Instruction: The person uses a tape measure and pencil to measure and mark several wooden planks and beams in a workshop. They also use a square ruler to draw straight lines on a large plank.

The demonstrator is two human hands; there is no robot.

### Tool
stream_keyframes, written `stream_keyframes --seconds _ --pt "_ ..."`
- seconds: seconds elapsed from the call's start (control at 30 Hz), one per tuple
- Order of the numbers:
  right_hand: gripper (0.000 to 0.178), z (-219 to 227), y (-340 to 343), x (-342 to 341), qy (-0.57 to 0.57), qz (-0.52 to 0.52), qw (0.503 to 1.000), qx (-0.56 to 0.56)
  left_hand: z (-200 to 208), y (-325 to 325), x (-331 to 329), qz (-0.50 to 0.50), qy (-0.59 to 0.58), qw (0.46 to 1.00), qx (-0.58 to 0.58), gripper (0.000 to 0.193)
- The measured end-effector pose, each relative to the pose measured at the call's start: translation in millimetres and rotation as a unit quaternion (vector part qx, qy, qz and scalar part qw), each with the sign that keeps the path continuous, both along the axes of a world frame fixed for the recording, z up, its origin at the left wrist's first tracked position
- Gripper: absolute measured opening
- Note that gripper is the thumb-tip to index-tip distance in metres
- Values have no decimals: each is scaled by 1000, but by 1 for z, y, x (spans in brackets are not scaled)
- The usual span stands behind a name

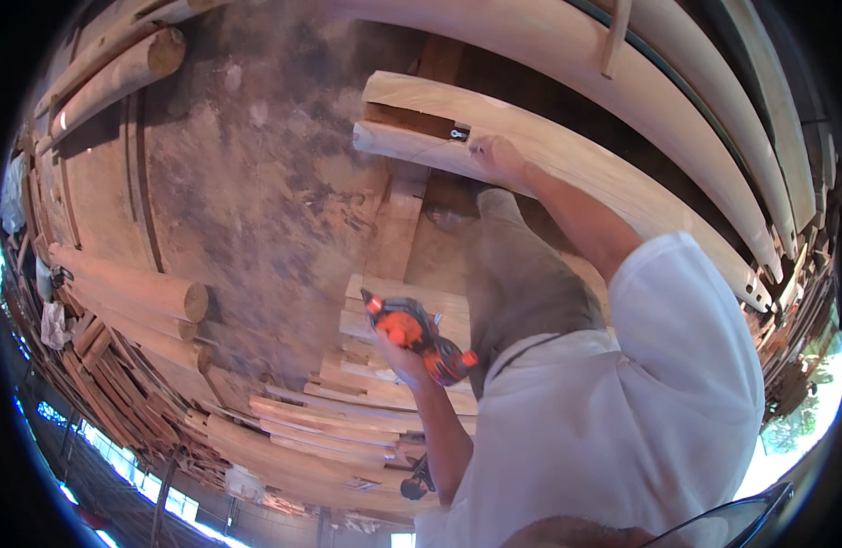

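Observation:
My left hand (pixel 399 358) is wrapped round an orange and black chalk-line reel (pixel 412 334), held above the pale planks at the lower middle. A thin line (pixel 419 157) shows faintly between the reel's side and the long timber beam (pixel 567 173). The beam's near-left end has a long slot cut into it. My right hand (pixel 499 157) rests on the beam with its fingers curled together; what they pinch, if anything, is too small to make out. Close to those fingers, at the slot's end, lies a small dark and silvery metal piece (pixel 458 134).
Long curved beams (pixel 567 46) lie along the upper right. Round logs (pixel 156 57) rest at the upper left, and more logs (pixel 188 300) lower down. Stacked pale planks (pixel 330 429) stand near my left arm, with a dark tool (pixel 415 484) beside them. Dusty floor (pixel 257 201) stretches between.

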State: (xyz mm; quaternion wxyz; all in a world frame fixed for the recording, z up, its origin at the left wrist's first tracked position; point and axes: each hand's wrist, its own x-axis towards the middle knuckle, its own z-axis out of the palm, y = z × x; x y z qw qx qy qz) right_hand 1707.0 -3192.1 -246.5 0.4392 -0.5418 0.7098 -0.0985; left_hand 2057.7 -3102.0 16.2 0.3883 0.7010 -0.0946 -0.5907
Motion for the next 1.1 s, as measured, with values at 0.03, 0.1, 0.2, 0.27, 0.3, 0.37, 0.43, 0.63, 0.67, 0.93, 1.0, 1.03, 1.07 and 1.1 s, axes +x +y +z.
stream_keyframes --seconds 0.03,0.1,0.2,0.27,0.3,0.37,0.43,0.63,0.67,0.93,1.0,1.03,1.07,1.1 --pt "26 -33 -14 -3 39 20 999 18 4 4 -7 -1 -15 1000 4 63" --pt "26 -72 -40 0 86 87 991 44 8 14 -14 8 -16 1000 15 65" --pt "29 -89 -78 6 113 208 968 85 12 10 -37 58 -33 997 48 69" --pt "24 -86 -98 6 125 279 943 134 7 15 -42 50 -35 997 55 70" --pt "24 -90 -105 6 123 296 937 136 5 16 -44 45 -34 997 55 70" --pt "22 -96 -112 3 118 329 926 141 -4 28 -44 46 -40 996 66 63" --pt "22 -102 -112 5 148 338 922 122 -13 37 -47 39 -66 993 84 59" --pt "22 -94 -113 52 180 171 968 35 7 -8 -84 -18 -82 994 73 52" --pt "22 -79 -126 64 159 189 969 -6 12 -11 -88 -12 -68 995 70 52" --pt "22 3 -134 61 -152 103 977 105 22 9 -66 154 67 985 36 51" --pt "23 7 -106 50 -207 106 967 105 35 17 -63 251 126 960 12 54" --pt "22 13 -97 54 -201 139 964 102 42 18 -59 283 170 944 -15 56" --pt "20 22 -85 56 -194 169 961 103 50 20 -54 312 215 925 -40 57" --pt "19 34 -75 55 -180 196 958 108 58 27 -51 339 263 901 -60 58"
